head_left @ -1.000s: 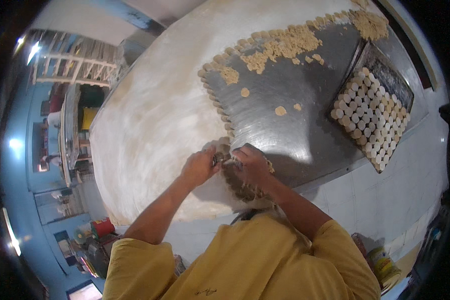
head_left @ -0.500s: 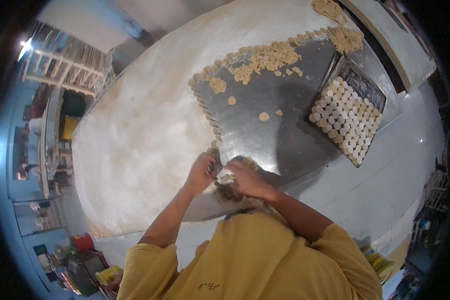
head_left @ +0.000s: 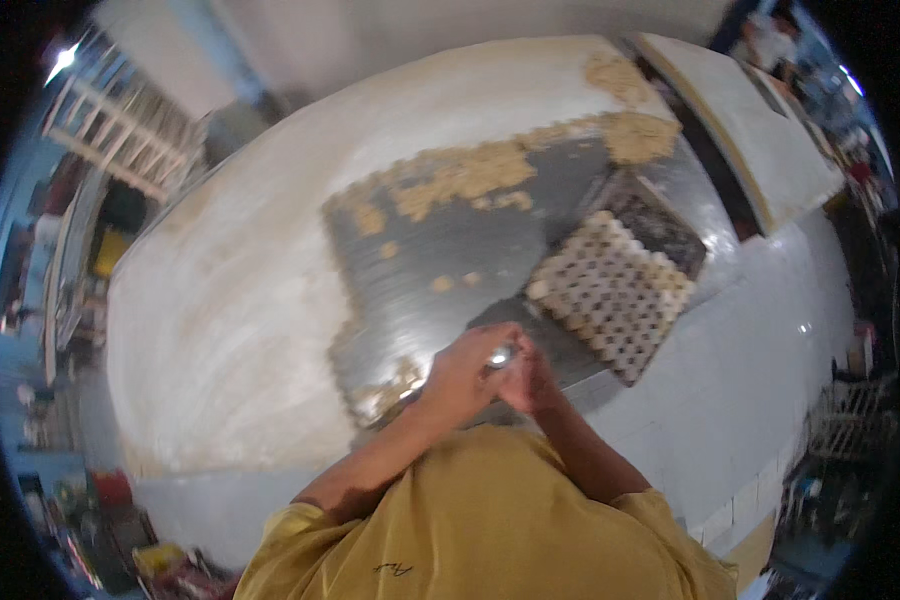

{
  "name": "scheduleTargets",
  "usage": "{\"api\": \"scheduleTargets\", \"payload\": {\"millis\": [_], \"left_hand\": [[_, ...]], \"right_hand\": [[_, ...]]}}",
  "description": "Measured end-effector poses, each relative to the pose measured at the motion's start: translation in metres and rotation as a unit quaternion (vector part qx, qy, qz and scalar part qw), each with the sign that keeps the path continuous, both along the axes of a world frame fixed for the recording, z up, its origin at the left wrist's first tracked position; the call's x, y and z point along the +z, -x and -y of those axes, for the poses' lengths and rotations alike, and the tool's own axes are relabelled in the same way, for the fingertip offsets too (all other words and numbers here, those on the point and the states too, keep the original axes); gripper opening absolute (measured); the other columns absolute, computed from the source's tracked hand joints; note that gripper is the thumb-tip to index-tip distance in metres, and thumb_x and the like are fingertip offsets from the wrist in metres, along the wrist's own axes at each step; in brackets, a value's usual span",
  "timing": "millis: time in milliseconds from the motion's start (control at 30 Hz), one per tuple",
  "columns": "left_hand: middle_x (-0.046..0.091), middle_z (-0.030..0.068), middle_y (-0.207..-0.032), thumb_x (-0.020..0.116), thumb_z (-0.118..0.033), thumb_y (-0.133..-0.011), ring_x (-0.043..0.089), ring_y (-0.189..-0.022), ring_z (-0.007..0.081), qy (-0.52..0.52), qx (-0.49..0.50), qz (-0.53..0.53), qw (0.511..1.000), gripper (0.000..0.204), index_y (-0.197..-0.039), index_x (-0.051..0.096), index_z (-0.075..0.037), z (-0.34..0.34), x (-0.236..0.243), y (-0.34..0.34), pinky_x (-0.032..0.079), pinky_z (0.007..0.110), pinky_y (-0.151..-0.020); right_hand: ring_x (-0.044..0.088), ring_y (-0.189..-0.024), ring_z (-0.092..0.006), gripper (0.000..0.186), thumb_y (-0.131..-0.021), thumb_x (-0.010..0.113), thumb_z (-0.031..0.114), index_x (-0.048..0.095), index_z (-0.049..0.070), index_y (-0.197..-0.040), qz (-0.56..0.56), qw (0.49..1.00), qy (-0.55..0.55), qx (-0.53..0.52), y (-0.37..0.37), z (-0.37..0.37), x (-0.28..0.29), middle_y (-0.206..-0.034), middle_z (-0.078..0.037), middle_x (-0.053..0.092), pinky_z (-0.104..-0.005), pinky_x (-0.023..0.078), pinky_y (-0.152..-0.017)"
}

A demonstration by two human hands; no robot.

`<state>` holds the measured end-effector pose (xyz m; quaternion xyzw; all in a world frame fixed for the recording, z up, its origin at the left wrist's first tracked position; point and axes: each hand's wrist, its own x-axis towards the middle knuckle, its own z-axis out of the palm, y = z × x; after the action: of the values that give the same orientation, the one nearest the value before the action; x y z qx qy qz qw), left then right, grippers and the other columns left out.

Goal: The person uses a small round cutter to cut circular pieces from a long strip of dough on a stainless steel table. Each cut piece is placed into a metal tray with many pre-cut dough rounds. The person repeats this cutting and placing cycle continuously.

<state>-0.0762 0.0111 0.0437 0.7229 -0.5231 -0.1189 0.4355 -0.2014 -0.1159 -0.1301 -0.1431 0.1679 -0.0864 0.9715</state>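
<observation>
My left hand [head_left: 470, 365] and my right hand [head_left: 532, 378] meet over the steel surface near its front edge, closed around a small shiny metal tool [head_left: 500, 356], partly hidden by fingers. To their upper right lies a dark tray [head_left: 660, 222] with many pale dough rounds [head_left: 605, 295] packed on it. Beyond and left of it, crumbled dough scraps [head_left: 460, 175] and a few loose pieces lie on the steel sheet [head_left: 510, 240], edged along its left by cut rounds, blurred now. Left of the steel spreads a pale, flour-dusted surface [head_left: 220, 310].
A dough heap [head_left: 638, 138] sits at the back right. A second white table [head_left: 760, 150] adjoins there, a person [head_left: 770, 40] beyond. Wooden racks [head_left: 120, 140] stand at the back left. Buckets [head_left: 110, 490] sit low at the left.
My hands have moved rightward from the line of rounds at the pale surface's edge and now come together around the tool. The view has swung, and the scene blurs.
</observation>
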Motion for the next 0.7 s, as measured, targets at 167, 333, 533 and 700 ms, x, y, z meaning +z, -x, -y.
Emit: {"api": "scheduleTargets", "payload": {"millis": [167,333,533,700], "left_hand": [[0.072,0.0203,-0.12,0.079,-0.011,-0.094,0.074,-0.106,0.0352,0.053,0.074,-0.01,0.996,0.048,-0.139,0.062,-0.005,0.065,0.014,0.011,0.058,0.041,-0.091],[0.071,0.0177,-0.119,0.077,-0.01,-0.097,0.071,-0.104,0.0278,-0.002,0.126,-0.084,0.989,0.051,-0.144,0.057,-0.003,0.076,-0.002,0.021,0.057,0.038,-0.092],[0.068,0.0137,-0.119,0.074,-0.004,-0.098,0.068,-0.105,0.022,-0.08,0.194,-0.169,0.963,0.052,-0.146,0.054,-0.002,0.054,-0.035,0.062,0.055,0.036,-0.097],[0.068,0.0113,-0.114,0.072,0.001,-0.098,0.067,-0.104,0.0187,-0.056,0.224,-0.143,0.962,0.052,-0.146,0.054,-0.002,0.043,-0.03,0.071,0.055,0.033,-0.093]], "right_hand": [[0.064,-0.125,-0.0296,0.042,-0.106,0.068,0.032,0.062,0.007,-0.138,-0.081,0.689,0.72,-0.023,0.043,0.132,-0.005,-0.136,-0.01,0.064,-0.0412,0.054,-0.107],[0.069,-0.099,-0.0158,0.046,-0.086,0.084,0.018,0.066,0.009,-0.128,-0.23,0.846,0.464,-0.123,0.08,0.328,0.016,-0.112,-0.006,0.069,-0.035,0.059,-0.087],[0.072,-0.104,-0.0304,0.04,-0.09,0.075,0.016,0.066,0.005,-0.126,-0.33,0.507,0.794,0.06,0.076,0.434,0.022,-0.11,-0.014,0.072,-0.0438,0.057,-0.092],[0.072,-0.11,-0.0365,0.027,-0.084,0.071,0.01,0.072,0.005,-0.11,-0.197,0.463,0.836,0.217,0.065,0.483,0.002,-0.112,-0.019,0.075,-0.0472,0.056,-0.097]]}}
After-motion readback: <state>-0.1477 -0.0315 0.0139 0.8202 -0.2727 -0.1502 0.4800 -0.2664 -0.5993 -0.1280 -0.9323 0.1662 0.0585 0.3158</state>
